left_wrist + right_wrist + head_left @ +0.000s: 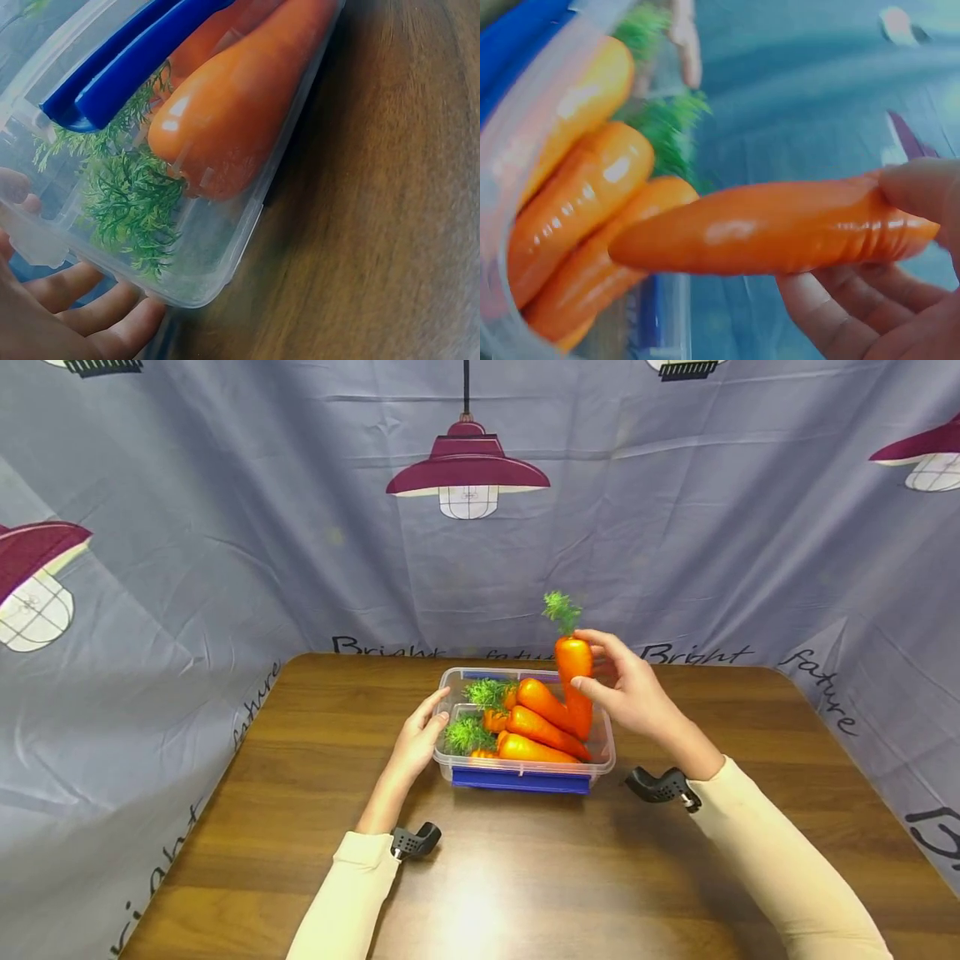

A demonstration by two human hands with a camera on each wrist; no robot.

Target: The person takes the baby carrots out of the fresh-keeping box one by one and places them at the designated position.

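A clear plastic container (604,752) with blue side latches stands on the table and holds several orange carrots (536,749) with green leafy tops. My right hand (628,689) grips one carrot (574,670) between thumb and fingers. That carrot stands nearly upright over the container's right side, leaves up and tip down. In the right wrist view its tip (630,247) points toward the other carrots. At the container's left end, my left hand (417,735) touches the wall with extended fingers, and in the left wrist view its fingers (124,319) lie along the outer rim.
The brown wooden table (330,860) extends around the container on every side. Behind it hangs a grey-blue curtain (300,527) printed with lamps and lettering. Each wrist carries a small black camera (656,785).
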